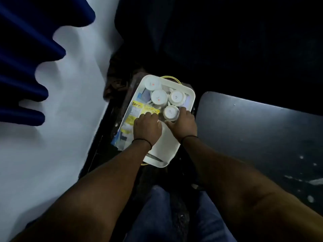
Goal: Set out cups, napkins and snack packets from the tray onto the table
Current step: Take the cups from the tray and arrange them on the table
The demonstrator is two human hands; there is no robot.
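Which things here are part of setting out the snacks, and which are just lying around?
Job: white tray; four upturned white cups; yellow snack packets; dark table; left hand on the packets; right hand around the nearest cup.

Lying about: blue curtain; white wall.

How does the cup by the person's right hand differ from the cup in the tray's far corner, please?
The near cup has the right hand curled around it; the far-corner cup is untouched. The near cup stands towards the middle of the white tray, beside the yellow snack packet; the far-corner cup sits against the rim. Both are white and stand upside down.
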